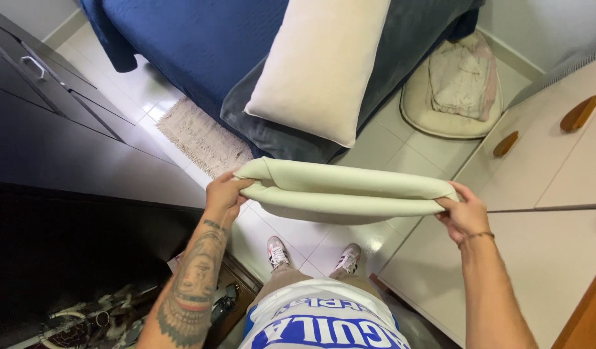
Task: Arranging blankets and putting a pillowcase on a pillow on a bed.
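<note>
The fingers of the left hand point(225, 194) are clenched around one end of a folded cream pillowcase point(343, 192), thumb over the top fold; the fingers of the right hand point(463, 213) pinch the opposite end, curled tight on the layers. Stretched between them, the cloth sags slightly in the middle, which suggests it is light, soft and limp, likely to slump unless gripped at both ends, as here. It hangs in the air in front of the bed point(201, 45), just below the bare pillow point(320, 64) that lies across the grey blanket point(401, 58). A small rug point(204, 136) lies on the floor to the pillowcase's left, a white dresser point(556, 187) to its right.
</note>
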